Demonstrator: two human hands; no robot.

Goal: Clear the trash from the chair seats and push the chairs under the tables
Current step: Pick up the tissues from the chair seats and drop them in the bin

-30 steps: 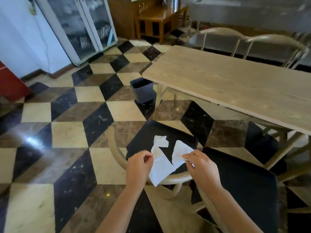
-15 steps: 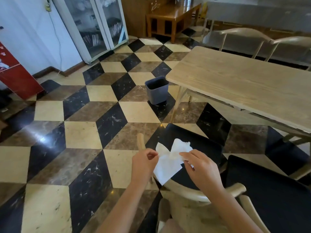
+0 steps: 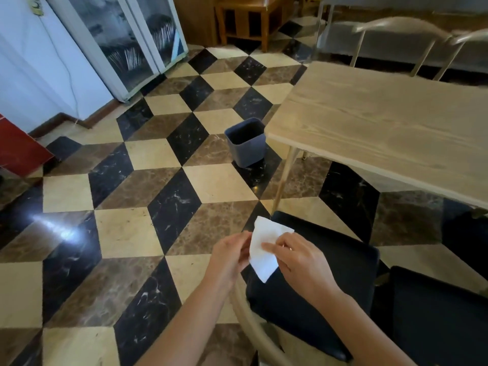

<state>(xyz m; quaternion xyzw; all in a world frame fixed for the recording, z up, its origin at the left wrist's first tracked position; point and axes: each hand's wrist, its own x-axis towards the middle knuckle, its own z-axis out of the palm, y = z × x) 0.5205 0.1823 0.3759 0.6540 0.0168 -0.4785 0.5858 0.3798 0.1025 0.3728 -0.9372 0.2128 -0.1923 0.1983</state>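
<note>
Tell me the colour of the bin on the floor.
The bin is dark grey-blue, in the head view, the only one.

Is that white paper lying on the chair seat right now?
No, both hands, left and right, hold the white paper up above the black chair seat.

Premises are presenting as a dining room of a restaurant or canteen. A light wooden table (image 3: 390, 128) is standing at 2 o'clock, with black-cushioned chairs (image 3: 317, 281) sitting at 5 o'clock and pale-framed chairs (image 3: 396, 25) lining its far side at 1 o'clock. A glass-door cabinet (image 3: 132, 40) is showing stacked tableware at 11 o'clock. A grey waste bin (image 3: 247, 142) is standing on the polished tiled floor (image 3: 126, 233) at 12 o'clock.
</note>
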